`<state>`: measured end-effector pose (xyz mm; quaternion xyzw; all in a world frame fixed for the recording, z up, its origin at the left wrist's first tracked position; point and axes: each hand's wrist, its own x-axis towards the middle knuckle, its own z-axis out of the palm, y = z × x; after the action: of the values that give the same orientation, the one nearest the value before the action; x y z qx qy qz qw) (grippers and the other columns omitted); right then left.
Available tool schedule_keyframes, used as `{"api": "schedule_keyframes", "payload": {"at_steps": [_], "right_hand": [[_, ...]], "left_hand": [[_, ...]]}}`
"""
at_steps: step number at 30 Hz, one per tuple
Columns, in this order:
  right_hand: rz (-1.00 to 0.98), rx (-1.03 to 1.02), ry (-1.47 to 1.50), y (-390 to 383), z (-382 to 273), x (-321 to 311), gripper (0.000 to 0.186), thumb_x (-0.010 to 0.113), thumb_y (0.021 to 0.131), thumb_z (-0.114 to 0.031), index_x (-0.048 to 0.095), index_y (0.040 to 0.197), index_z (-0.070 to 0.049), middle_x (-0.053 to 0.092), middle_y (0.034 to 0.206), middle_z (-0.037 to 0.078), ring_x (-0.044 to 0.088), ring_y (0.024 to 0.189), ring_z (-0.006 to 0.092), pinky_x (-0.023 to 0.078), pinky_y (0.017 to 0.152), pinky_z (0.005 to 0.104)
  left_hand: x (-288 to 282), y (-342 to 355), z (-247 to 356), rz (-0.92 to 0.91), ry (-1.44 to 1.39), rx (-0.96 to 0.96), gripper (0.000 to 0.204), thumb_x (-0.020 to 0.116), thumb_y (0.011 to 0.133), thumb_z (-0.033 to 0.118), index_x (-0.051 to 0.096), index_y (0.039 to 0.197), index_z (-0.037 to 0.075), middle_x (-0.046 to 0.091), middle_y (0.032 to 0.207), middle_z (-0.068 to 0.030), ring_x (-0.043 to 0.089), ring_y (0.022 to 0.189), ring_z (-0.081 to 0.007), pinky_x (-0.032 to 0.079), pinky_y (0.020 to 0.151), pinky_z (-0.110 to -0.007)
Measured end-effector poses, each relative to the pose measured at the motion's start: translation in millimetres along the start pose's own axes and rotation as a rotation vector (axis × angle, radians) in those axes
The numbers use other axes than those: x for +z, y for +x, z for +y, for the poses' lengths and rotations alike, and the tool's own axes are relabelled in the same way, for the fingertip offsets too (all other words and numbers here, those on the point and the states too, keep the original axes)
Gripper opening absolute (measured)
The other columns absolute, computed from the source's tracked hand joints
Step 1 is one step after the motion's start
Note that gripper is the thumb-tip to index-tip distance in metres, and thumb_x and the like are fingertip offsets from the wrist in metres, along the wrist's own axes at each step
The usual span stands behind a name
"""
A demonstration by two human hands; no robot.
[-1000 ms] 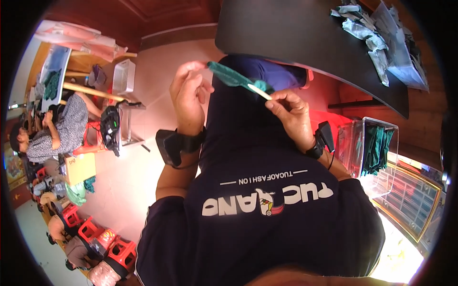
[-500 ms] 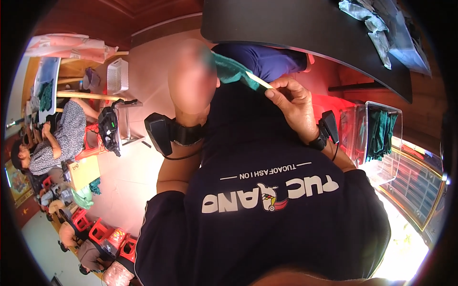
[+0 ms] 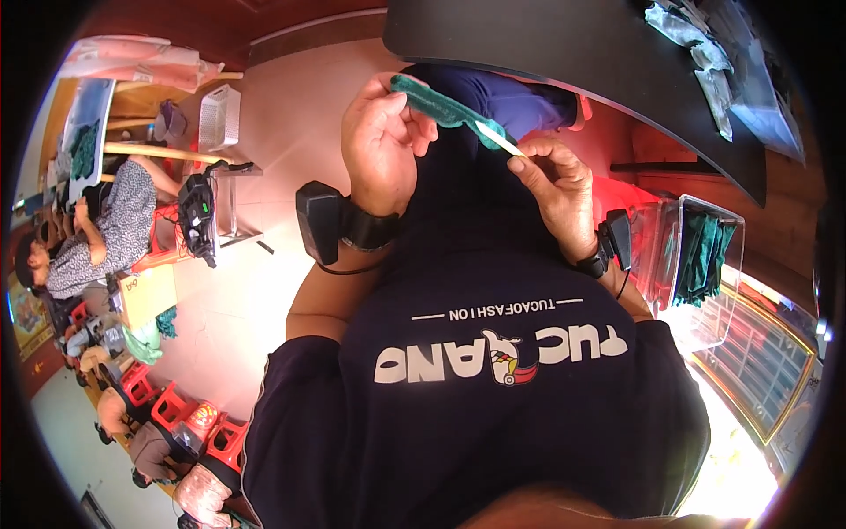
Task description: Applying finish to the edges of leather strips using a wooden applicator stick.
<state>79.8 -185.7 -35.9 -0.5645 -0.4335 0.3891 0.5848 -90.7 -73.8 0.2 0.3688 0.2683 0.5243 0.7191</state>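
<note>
Upper centre of the frame, the left hand's [image 3: 381,154] grip pinches one end of the green fabric strip [image 3: 441,109], the right hand [image 3: 562,194] pinches a pale stick [image 3: 500,139] against the other, seemingly working them together, which calls for steady tension.

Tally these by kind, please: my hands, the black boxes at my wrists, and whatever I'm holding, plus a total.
Hands: 2, left hand and right hand
Black boxes at the wrists: 2
Green fabric strip: 1
Pale stick: 1
Total: 6
</note>
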Motion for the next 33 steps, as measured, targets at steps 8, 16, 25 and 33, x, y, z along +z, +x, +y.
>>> {"api": "schedule_keyframes", "payload": {"at_steps": [8, 16, 25, 33], "right_hand": [[-0.2, 0.051, 0.014, -1, -2, 5, 0.01, 0.06, 0.089, -0.014, 0.06, 0.091, -0.004, 0.052, 0.071, -0.004, 0.044, 0.063, 0.0032, 0.036, 0.057, 0.0181], [-0.531, 0.539, 0.275, 7, -23, 13, 0.025, 0.048, 0.095, -0.027, 0.059, 0.09, -0.005, 0.041, 0.06, -0.006, 0.031, 0.052, 0.002, 0.022, 0.047, 0.0177], [-0.228, 0.142, 0.023, -2, -14, 15, 0.006, 0.064, 0.086, -0.009, 0.064, 0.088, -0.003, 0.056, 0.073, -0.004, 0.048, 0.069, 0.0032, 0.04, 0.063, 0.0183], [-0.17, 0.093, 0.069, -3, -9, 15, 0.006, 0.065, 0.084, -0.008, 0.064, 0.088, -0.003, 0.059, 0.077, -0.004, 0.049, 0.072, 0.0035, 0.042, 0.067, 0.0189]], "left_hand": [[6, -14, 1, 0.058, 0.219, 0.166, 0.019, 0.039, 0.077, 0.011, 0.051, 0.08, -0.003, 0.051, 0.069, -0.0124, 0.045, 0.047, -0.0151, 0.034, 0.042, -0.022], [-6, -12, 6, 0.072, 0.162, 0.167, 0.012, 0.036, 0.069, 0.004, 0.046, 0.071, -0.002, 0.047, 0.068, -0.0122, 0.036, 0.043, -0.0141, 0.034, 0.04, -0.023], [-12, -10, 2, 0.07, 0.153, 0.221, 0.022, 0.036, 0.083, 0.014, 0.053, 0.085, 0.0, 0.051, 0.062, -0.0063, 0.047, 0.048, -0.0109, 0.035, 0.043, -0.021], [-9, -14, 4, 0.09, 0.231, 0.234, 0.018, 0.039, 0.084, 0.012, 0.053, 0.084, 0.0, 0.052, 0.064, -0.0055, 0.047, 0.05, -0.0094, 0.035, 0.045, -0.02]]}}
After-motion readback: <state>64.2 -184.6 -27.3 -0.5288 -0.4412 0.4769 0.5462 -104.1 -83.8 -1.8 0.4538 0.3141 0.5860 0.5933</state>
